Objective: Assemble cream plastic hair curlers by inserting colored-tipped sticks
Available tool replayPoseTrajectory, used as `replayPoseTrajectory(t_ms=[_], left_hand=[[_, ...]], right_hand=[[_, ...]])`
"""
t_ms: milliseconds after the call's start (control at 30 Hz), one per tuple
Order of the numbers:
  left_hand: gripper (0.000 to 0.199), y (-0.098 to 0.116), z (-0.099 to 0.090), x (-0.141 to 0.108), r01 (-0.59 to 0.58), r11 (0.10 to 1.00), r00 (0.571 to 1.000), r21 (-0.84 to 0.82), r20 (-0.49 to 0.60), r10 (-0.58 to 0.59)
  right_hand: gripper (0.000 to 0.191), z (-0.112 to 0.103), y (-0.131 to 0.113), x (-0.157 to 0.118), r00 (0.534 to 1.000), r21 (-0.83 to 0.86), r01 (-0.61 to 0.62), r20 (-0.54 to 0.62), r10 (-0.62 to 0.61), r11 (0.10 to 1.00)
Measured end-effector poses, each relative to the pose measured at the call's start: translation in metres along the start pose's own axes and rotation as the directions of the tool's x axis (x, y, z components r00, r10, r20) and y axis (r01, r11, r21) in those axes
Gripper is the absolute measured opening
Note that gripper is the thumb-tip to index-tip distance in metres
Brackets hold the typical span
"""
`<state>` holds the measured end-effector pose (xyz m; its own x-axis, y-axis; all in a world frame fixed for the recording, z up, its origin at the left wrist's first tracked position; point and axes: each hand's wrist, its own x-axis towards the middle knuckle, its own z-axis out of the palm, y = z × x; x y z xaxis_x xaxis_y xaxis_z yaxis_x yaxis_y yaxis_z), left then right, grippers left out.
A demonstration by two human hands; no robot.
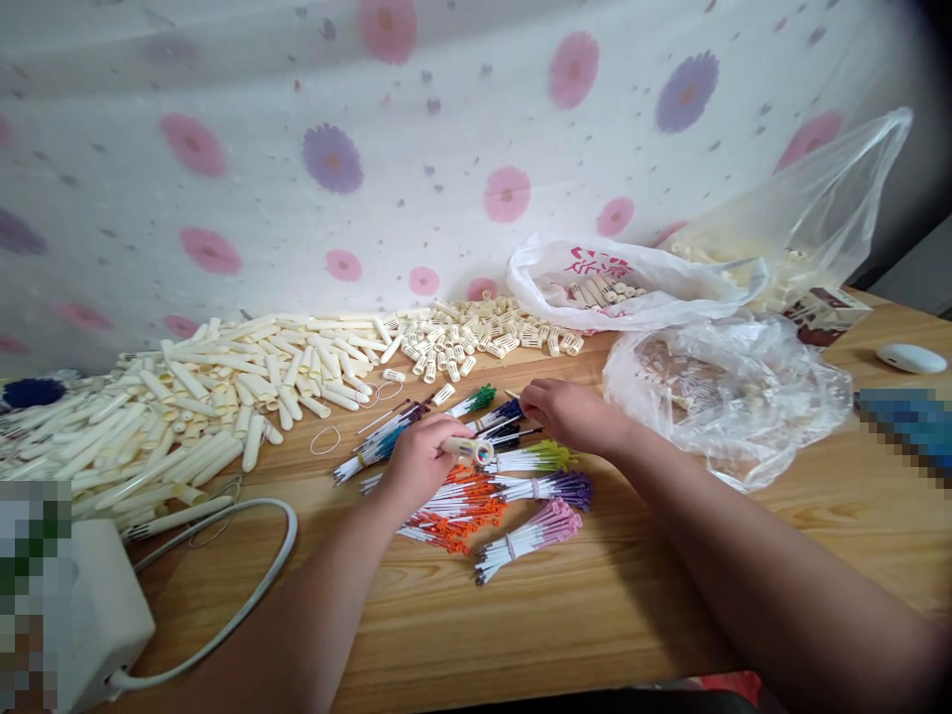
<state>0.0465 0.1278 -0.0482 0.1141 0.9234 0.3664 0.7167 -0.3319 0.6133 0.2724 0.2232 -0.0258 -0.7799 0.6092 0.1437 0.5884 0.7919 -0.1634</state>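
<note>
My left hand (425, 458) is closed around a cream multicolour pen barrel (467, 450), its open slotted end turned to the right with coloured bits showing inside. My right hand (565, 415) is at the dark blue refill bundle (500, 416), fingertips pinched together; what they grip, if anything, is too small to make out. Around and below both hands lie banded bundles of thin white pen refills with coloured ends: green (474, 401), yellow-green (532, 457), purple (550, 488), pink (530, 538) and teal (378, 451). Orange refills (453, 511) are spread loosely under my left hand.
A heap of cream pen barrels (223, 387) covers the left side, beside a pile of short slotted pieces (461, 337). Plastic bags (729, 397) with parts stand at right, near a white mouse (911, 358). A white cable (260, 595) loops from a white box (104, 605).
</note>
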Motion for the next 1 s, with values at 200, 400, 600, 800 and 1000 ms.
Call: replayPoseTrajectory(t_ms=[200, 400, 600, 800, 1000], left_hand=[[0.013, 0.019, 0.003, -0.006, 0.307, 0.915, 0.950, -0.261, 0.141, -0.278], [0.023, 0.037, 0.004, -0.006, 0.377, 0.837, 0.926, -0.396, 0.151, -0.346], [0.018, 0.037, 0.001, -0.006, 0.348, 0.805, 0.927, -0.481, 0.048, -0.372], [0.019, 0.038, 0.002, -0.007, 0.352, 0.815, 0.926, -0.460, 0.041, -0.376], [0.025, 0.035, 0.002, -0.007, 0.338, 0.881, 0.937, -0.331, 0.030, -0.348]], right_hand=[[0.017, -0.004, -0.028, -0.005, 0.973, 0.305, 0.224, -0.114, -0.198, 0.925], [0.014, 0.010, -0.035, -0.003, 0.962, 0.631, 0.216, -0.267, -0.052, 0.745], [0.017, 0.020, -0.037, 0.000, 0.953, 0.818, 0.144, -0.267, 0.145, 0.557], [0.019, 0.013, -0.047, -0.004, 0.925, 0.693, 0.161, -0.354, 0.137, 0.703], [0.020, 0.007, -0.058, -0.007, 0.896, 0.486, 0.209, -0.443, 0.033, 0.849]])
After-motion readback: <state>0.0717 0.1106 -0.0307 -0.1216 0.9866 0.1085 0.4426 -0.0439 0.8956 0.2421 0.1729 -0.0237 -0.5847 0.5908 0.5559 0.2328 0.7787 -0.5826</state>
